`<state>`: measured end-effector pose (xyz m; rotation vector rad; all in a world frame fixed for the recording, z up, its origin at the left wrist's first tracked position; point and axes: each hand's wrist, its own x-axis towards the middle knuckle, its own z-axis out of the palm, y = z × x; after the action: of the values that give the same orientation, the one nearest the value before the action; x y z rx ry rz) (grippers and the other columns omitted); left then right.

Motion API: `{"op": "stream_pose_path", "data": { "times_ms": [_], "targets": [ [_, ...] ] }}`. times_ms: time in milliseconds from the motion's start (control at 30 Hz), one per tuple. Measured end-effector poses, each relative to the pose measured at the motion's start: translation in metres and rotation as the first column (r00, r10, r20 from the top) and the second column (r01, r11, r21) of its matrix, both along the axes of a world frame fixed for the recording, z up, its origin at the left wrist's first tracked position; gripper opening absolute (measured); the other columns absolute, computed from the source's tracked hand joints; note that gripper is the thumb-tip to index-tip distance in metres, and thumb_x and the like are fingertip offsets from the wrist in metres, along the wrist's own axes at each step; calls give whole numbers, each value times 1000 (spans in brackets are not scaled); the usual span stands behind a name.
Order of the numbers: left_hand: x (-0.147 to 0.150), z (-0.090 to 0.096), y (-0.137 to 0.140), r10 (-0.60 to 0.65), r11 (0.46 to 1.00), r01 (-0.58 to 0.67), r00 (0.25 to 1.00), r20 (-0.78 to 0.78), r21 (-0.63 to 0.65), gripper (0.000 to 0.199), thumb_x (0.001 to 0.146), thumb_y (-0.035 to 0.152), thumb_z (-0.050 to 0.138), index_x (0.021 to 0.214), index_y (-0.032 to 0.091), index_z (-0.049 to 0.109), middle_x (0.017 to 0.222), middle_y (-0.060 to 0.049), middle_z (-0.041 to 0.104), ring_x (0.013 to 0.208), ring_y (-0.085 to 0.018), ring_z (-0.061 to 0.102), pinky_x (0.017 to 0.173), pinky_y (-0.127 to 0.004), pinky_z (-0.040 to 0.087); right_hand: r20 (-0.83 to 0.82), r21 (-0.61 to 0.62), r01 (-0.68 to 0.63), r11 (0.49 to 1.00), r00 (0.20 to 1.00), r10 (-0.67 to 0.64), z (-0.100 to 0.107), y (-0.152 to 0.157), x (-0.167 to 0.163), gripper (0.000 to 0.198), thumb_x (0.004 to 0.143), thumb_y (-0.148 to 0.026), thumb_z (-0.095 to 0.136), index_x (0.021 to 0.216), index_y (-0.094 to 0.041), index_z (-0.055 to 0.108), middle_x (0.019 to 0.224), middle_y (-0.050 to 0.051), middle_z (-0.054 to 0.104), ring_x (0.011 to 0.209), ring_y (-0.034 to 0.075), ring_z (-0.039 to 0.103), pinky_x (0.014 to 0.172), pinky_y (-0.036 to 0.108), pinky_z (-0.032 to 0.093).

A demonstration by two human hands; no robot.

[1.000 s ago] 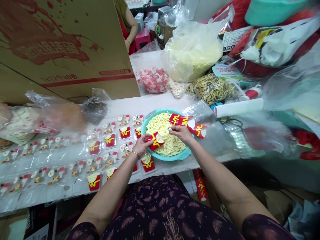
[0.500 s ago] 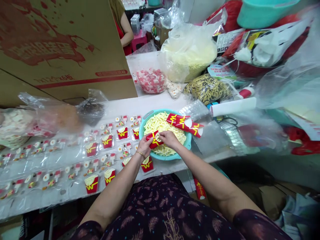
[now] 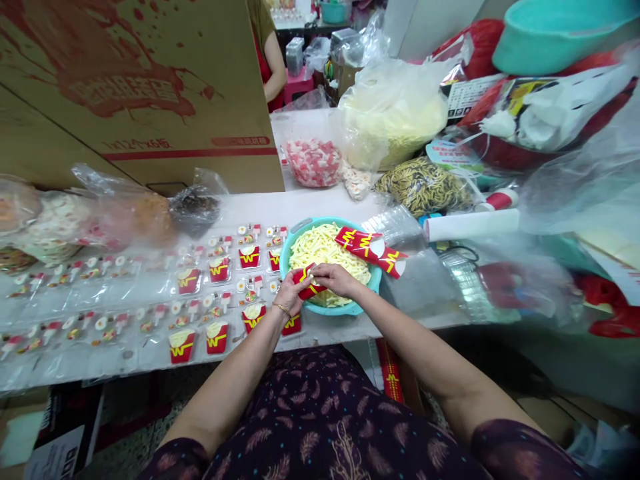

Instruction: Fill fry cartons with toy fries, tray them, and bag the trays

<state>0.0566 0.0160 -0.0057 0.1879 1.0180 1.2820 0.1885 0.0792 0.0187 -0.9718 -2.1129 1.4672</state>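
My left hand (image 3: 290,293) is closed on a small red French-fry carton (image 3: 313,291) with a yellow zigzag mark, held tilted over the basin. At the carton's mouth, the fingers of my right hand (image 3: 337,279) are pinched together; what they hold is hidden. Below both hands, pale yellow toy fries (image 3: 314,245) fill a turquoise basin (image 3: 286,248). Flat red cartons (image 3: 367,247) lie in an overlapping row across its right rim. To the left, filled fry cartons (image 3: 217,337) sit in clear plastic trays among tiny food pieces (image 3: 250,288).
A large cardboard box (image 3: 200,153) stands at back left, with bagged pieces (image 3: 150,217) before it. Behind the basin are bags of pink-and-white pieces (image 3: 314,162), pale yellow pieces (image 3: 395,120) and dark-yellow strands (image 3: 425,185). Another person's arm (image 3: 274,63) shows beyond the box.
The view has shifted slightly, so the table's things appear moved. My right fingers have closed in at the carton's mouth, covering the pale bit that showed there. My left hand keeps its hold.
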Motion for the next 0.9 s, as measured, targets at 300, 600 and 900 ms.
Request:
{"op": "stream_pose_path", "data": {
  "times_ms": [300, 600, 900],
  "targets": [
    [-4, 9, -4, 101, 994, -101, 995, 19, -41, 47, 53, 8, 73, 92, 16, 50, 87, -1, 63, 76, -14, 62, 82, -41, 48, 116, 191, 311, 931, 935, -336, 13, 8, 31, 18, 72, -17, 55, 86, -17, 67, 86, 5, 67, 78, 15, 59, 75, 29, 45],
    [-12, -3, -17, 248, 969, -243, 930, -271, 50, 48, 49, 19, 76, 86, 17, 47, 72, 3, 59, 65, -10, 57, 70, -29, 47, 176, 220, 47, 974, 981, -87, 16, -25, -41, 21, 75, -19, 46, 64, -16, 64, 71, 4, 64, 72, 14, 56, 71, 26, 41],
    [-153, -13, -92, 318, 936, -342, 706, -633, 88, 47, 57, 20, 71, 98, 18, 49, 89, -3, 58, 79, -16, 57, 77, -31, 45, 97, -295, -39, 955, 993, 71, -17, -64, -200, 19, 63, -35, 55, 60, -16, 57, 53, -2, 55, 50, 11, 48, 50, 23, 39]
  ]
}}
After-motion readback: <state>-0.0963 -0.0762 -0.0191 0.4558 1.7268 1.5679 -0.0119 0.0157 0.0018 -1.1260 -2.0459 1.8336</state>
